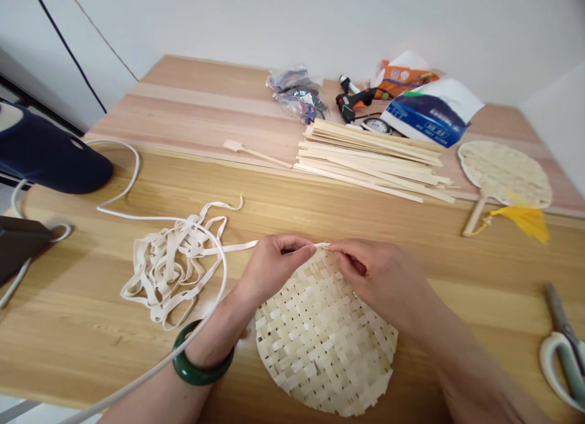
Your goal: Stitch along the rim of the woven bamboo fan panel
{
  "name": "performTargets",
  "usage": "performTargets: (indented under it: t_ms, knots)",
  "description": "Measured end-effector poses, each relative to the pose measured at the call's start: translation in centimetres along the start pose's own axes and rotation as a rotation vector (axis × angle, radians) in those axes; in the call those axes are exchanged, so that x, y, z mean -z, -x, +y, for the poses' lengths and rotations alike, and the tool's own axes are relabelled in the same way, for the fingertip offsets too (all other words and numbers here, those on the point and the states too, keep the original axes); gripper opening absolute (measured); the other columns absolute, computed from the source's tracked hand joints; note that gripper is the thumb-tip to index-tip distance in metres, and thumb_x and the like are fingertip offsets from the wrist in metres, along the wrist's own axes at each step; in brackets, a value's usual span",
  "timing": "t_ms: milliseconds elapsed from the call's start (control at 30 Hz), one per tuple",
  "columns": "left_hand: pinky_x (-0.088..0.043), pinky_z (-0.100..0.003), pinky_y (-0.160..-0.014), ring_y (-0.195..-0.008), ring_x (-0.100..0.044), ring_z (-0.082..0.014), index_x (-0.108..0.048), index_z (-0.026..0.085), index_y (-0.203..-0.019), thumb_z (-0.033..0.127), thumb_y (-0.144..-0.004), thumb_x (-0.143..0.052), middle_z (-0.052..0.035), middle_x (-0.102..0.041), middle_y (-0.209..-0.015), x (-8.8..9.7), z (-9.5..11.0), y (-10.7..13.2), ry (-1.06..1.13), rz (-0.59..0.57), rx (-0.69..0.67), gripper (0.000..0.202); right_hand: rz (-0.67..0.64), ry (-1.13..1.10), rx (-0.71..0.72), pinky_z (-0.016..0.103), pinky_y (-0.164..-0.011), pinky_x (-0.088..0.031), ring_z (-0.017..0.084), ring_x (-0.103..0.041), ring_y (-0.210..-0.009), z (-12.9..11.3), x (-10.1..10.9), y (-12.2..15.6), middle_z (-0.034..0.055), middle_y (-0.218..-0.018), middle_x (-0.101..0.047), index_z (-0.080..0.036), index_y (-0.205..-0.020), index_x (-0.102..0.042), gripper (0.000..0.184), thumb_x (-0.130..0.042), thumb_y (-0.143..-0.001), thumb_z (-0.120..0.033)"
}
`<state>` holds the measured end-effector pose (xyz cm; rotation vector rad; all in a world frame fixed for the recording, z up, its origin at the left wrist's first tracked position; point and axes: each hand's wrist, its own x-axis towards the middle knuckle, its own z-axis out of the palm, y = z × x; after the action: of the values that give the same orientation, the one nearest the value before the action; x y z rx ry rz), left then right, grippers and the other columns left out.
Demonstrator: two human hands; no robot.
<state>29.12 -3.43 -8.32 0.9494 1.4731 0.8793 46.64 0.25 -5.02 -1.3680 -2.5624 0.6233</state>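
My left hand (269, 268) and my right hand (375, 284) meet at the top edge of a round woven bamboo panel (324, 345) lying flat on the wooden table (100, 363). Between the fingertips of both hands I see a pale flat strip (233, 248) pinched against the panel's rim. That strip runs left from my left hand into a tangled heap of the same cream strip (169, 272). Part of the rim lies hidden under my hands.
Behind the hands lie a stack of thin bamboo slats (370, 162), a small wooden paddle (256, 154), a glue gun (354, 98), plastic bags and packets. A finished woven fan (505, 175) with a yellow tassel lies right, beside scissors (564, 351). A white cable (159, 217) crosses the left.
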Motion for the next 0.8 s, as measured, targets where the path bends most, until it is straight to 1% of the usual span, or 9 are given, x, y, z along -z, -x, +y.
performTargets:
  t_ms: [133,233,367,500,567,700,800]
  knots:
    - [-0.039,-0.020,-0.058,-0.062,-0.054,-0.0108,-0.073,0.015,-0.071,0.028,-0.078,-0.066,0.0005,-0.068,-0.067,0.0,-0.2,-0.1,-0.012,0.028,-0.010,0.017,0.018,-0.012,0.001,0.024,-0.049,-0.034,0.012,-0.057,-0.051,0.2,-0.2,-0.1,-0.0045,-0.063,-0.068,-0.025,-0.084,-0.073,0.024,-0.051,-0.082,-0.016]
    - [-0.039,-0.020,-0.058,-0.062,-0.055,-0.0113,-0.073,0.015,-0.070,0.028,-0.078,-0.066,0.0001,-0.068,-0.067,-0.1,-0.3,-0.2,-0.018,0.047,-0.007,0.017,0.042,-0.019,0.007,0.024,-0.048,-0.035,0.012,-0.057,-0.049,0.3,-0.6,-0.2,-0.0052,-0.061,-0.067,-0.025,-0.079,-0.072,0.023,-0.051,-0.082,-0.017]
    - [-0.039,-0.020,-0.057,-0.061,-0.054,-0.0108,-0.072,0.014,-0.068,0.028,-0.077,-0.066,0.0005,-0.067,-0.065,-0.2,-0.3,-0.1,-0.010,0.056,0.000,0.017,0.101,-0.009,0.051,0.025,-0.047,-0.036,0.013,-0.058,-0.049,0.4,-1.0,-0.3,-0.0045,-0.059,-0.066,-0.024,-0.079,-0.072,0.024,-0.050,-0.081,-0.017]
    - [-0.039,-0.020,-0.057,-0.060,-0.054,-0.0109,-0.072,0.015,-0.067,0.028,-0.077,-0.066,0.0005,-0.067,-0.064,-0.3,-0.1,-0.1,0.001,0.048,0.009,0.017,0.147,-0.038,0.071,0.024,-0.044,-0.035,0.012,-0.053,-0.043,0.3,-1.3,-0.2,-0.0049,-0.053,-0.061,-0.023,-0.079,-0.071,0.024,-0.048,-0.081,-0.016]
    - [-0.039,-0.020,-0.056,-0.060,-0.054,-0.0112,-0.072,0.015,-0.067,0.028,-0.076,-0.066,0.0002,-0.068,-0.065,-0.4,-0.1,0.0,0.007,0.047,0.012,0.017,0.138,-0.056,0.073,0.025,-0.044,-0.036,0.013,-0.053,-0.043,0.2,-1.3,-0.1,-0.0041,-0.053,-0.062,-0.022,-0.076,-0.070,0.024,-0.047,-0.081,-0.016]
    - [-0.040,-0.022,-0.056,-0.060,-0.056,-0.0126,-0.073,0.016,-0.068,0.030,-0.077,-0.065,-0.0004,-0.069,-0.065,-0.4,-0.1,0.1,-0.024,0.042,-0.007,0.019,0.083,-0.061,0.069,0.026,-0.047,-0.039,0.015,-0.056,-0.046,-0.1,-1.1,0.2,0.0000,-0.057,-0.064,-0.021,-0.066,-0.062,0.026,-0.043,-0.083,-0.018]
    - [-0.042,-0.023,-0.059,-0.065,-0.060,-0.0148,-0.074,0.017,-0.070,0.031,-0.078,-0.064,-0.0012,-0.071,-0.069,-0.5,-0.3,0.2,-0.054,0.036,-0.050,0.018,0.077,-0.067,0.087,0.027,-0.046,-0.038,0.016,-0.056,-0.046,-0.4,-1.1,0.4,0.0005,-0.055,-0.062,-0.021,-0.067,-0.061,0.025,-0.042,-0.084,-0.018]
